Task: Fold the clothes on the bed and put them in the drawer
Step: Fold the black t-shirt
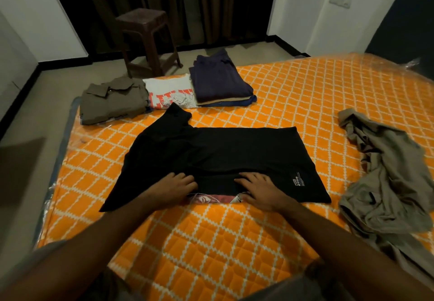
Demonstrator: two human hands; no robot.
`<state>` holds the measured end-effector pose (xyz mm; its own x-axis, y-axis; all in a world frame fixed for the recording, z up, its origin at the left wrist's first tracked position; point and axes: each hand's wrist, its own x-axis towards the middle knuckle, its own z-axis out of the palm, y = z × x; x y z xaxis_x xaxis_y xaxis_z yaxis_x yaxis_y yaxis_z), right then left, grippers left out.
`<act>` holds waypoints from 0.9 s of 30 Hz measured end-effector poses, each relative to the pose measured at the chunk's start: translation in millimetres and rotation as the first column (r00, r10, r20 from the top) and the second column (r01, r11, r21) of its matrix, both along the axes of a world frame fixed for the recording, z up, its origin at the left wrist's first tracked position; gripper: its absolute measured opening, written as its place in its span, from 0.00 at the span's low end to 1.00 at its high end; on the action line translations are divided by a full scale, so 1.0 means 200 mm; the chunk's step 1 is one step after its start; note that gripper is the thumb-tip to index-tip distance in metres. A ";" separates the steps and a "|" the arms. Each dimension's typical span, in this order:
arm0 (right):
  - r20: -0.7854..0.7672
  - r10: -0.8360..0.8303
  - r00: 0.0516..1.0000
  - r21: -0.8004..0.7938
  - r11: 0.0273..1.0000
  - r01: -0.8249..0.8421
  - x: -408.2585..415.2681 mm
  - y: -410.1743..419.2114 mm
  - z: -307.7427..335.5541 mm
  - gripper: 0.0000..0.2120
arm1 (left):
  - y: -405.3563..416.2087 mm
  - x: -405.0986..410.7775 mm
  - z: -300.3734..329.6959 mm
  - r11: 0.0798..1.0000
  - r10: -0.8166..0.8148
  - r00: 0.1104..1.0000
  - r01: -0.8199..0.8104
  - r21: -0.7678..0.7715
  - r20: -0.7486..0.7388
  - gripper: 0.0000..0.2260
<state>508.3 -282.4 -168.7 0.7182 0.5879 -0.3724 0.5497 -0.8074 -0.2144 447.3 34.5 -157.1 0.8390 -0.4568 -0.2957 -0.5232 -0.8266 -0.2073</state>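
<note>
From the head view, your left hand (175, 189) and right hand (259, 189) lie flat, fingers straight, pressing the black T-shirt's (211, 157) near edge — it's spread mid-bed (293, 94), folded piles (220, 79) beyond.

both hands (175, 186) flat on black shirt (211, 157), orange bed (293, 94)

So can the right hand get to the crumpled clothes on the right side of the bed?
Probably yes. The right hand rests flat on the black shirt, and only bare orange bedcover lies between it and the crumpled beige clothes. Nothing blocks the way.
</note>
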 end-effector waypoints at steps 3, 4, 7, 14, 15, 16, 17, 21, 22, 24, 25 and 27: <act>0.023 0.082 0.996 0.027 0.996 -0.082 0.05 0.24 0.01 0.28 | 0.11 0.01 -0.03 0.981 0.191 0.981 -0.192 -0.019 -0.043 0.33; 0.067 0.080 0.995 0.034 0.996 -0.082 0.07 0.32 0.00 0.27 | 0.17 0.01 -0.03 0.977 0.211 0.976 -0.212 -0.025 -0.054 0.35; 0.188 -0.059 0.980 0.011 0.998 0.058 0.13 0.55 0.01 0.26 | 0.37 -0.01 0.00 0.993 0.120 0.989 -0.119 0.017 -0.088 0.35; -0.119 -0.286 0.951 0.295 0.904 0.309 0.29 1.10 0.07 0.26 | 0.93 -0.22 0.00 0.983 0.008 0.999 -0.001 -0.184 0.036 0.26; -0.205 -0.310 0.929 0.320 0.875 0.362 0.31 1.16 0.08 0.29 | 0.95 -0.26 -0.02 0.953 0.105 0.995 -0.099 -0.287 0.005 0.25; -0.244 -0.331 0.912 0.324 0.858 0.398 0.33 1.24 0.07 0.32 | 0.98 -0.30 -0.04 0.906 0.208 0.978 -0.203 -0.370 -0.027 0.26; -0.252 -0.355 0.900 0.311 0.851 0.423 0.36 1.29 0.08 0.35 | 0.99 -0.32 -0.07 0.856 0.293 0.955 -0.286 -0.431 -0.051 0.28; -0.205 -0.418 0.885 0.209 0.865 0.456 0.45 1.45 0.08 0.43 | 1.02 -0.35 -0.16 0.433 0.466 0.831 -0.514 -0.740 -0.305 0.39; -0.167 -0.400 0.901 0.173 0.888 0.426 0.47 1.47 0.07 0.43 | 1.03 -0.34 -0.17 0.310 0.431 0.810 -0.547 -0.777 -0.398 0.43; -0.153 -0.337 0.929 0.128 0.925 0.357 0.51 1.51 0.07 0.42 | 1.03 -0.33 -0.16 0.219 0.353 0.783 -0.601 -0.768 -0.512 0.47; -0.189 -0.323 0.927 0.133 0.927 0.350 0.52 1.52 0.07 0.39 | 1.02 -0.33 -0.15 0.234 0.334 0.784 -0.606 -0.760 -0.522 0.48; -0.262 -0.305 0.916 0.159 0.922 0.353 0.57 1.54 0.08 0.28 | 1.01 -0.33 -0.15 0.266 0.320 0.803 -0.586 -0.765 -0.503 0.46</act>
